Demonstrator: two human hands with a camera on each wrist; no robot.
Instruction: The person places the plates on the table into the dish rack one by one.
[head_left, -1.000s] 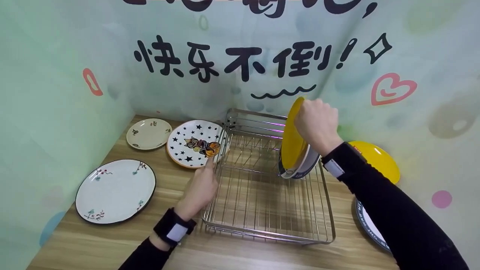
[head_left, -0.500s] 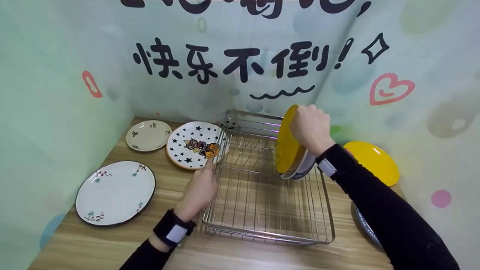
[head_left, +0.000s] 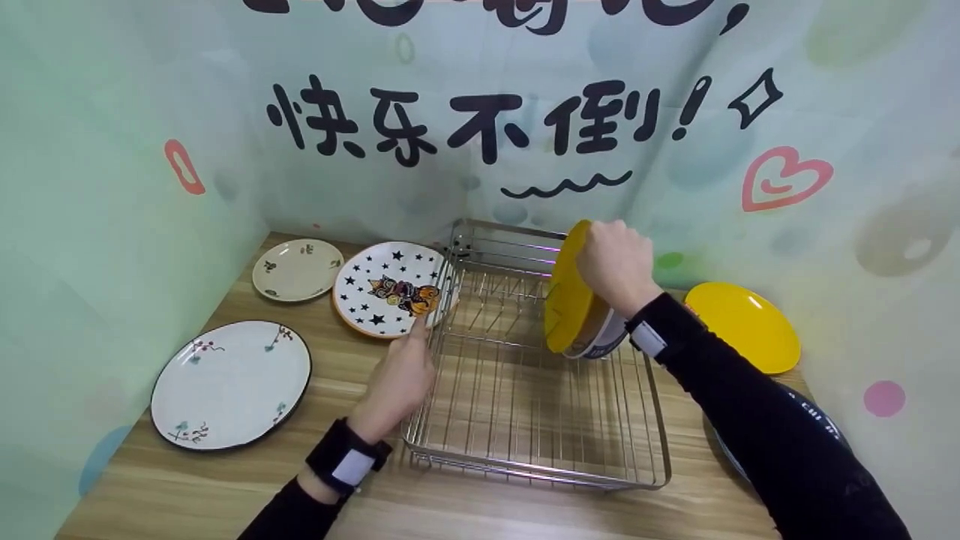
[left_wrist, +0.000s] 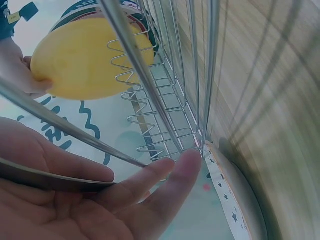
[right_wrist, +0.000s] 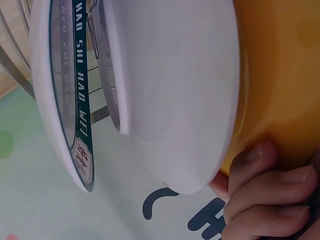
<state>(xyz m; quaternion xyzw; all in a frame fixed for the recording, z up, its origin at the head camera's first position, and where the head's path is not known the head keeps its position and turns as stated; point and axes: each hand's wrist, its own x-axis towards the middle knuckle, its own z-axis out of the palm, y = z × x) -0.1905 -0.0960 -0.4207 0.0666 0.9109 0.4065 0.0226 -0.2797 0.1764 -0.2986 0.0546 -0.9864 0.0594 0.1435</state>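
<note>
My right hand (head_left: pixel 616 262) grips the upper edge of a yellow plate (head_left: pixel 568 300), tilted on edge at the right side of a wire dish rack (head_left: pixel 517 420). The yellow plate's lower edge is down by the coiled wire dividers (left_wrist: pixel 142 112). Beside it, on its right, a white plate with a dark lettered rim (right_wrist: pixel 80 100) stands on edge in the rack. A white foot ring and underside (right_wrist: pixel 180 95) show between the two. My left hand (head_left: pixel 397 379) holds the rack's left rim between thumb and fingers, index finger extended along the wires.
A small cream plate (head_left: pixel 298 271), a star-patterned plate (head_left: pixel 375 292) and a white oval plate (head_left: pixel 232 386) lie left of the rack. Another yellow plate (head_left: pixel 750 330) lies at right. Below it, a blue-rimmed plate (head_left: pixel 814 409) is partly covered by my right sleeve.
My right hand has moved left and slightly down with the yellow plate, away from the lettered plate behind it. The left hand stays on the rack's rim.
</note>
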